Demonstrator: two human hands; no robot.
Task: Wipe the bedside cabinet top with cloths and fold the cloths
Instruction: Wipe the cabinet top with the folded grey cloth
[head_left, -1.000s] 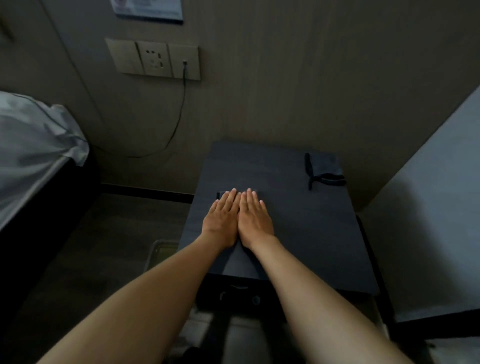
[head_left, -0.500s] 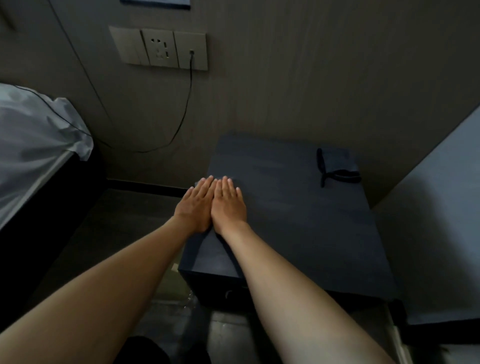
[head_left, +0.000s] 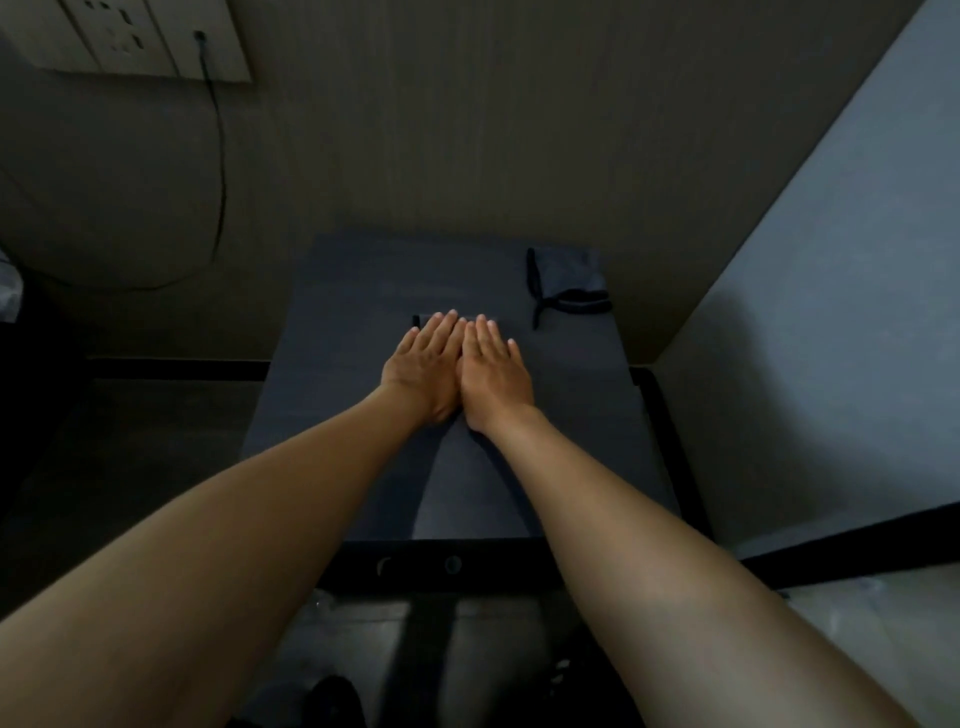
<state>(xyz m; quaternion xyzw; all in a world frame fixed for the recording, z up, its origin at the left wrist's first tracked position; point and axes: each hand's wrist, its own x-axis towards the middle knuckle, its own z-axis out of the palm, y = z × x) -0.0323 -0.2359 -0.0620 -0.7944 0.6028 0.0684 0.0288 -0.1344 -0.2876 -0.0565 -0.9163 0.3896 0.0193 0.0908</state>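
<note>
Under both flat palms, left hand (head_left: 423, 364) and right hand (head_left: 493, 371) touching, I pin the cloth (head_left: 421, 318) mid-cabinet top (head_left: 363, 291), nothing clasped, fingers toward twelve o'clock; second cloth (head_left: 569, 283) lies at one o'clock, nearer my right.

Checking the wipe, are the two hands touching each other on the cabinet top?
Touching. The head view shows the left hand and right hand flat, side by side on the cabinet top, inner edges pressed together without any gap.
</note>
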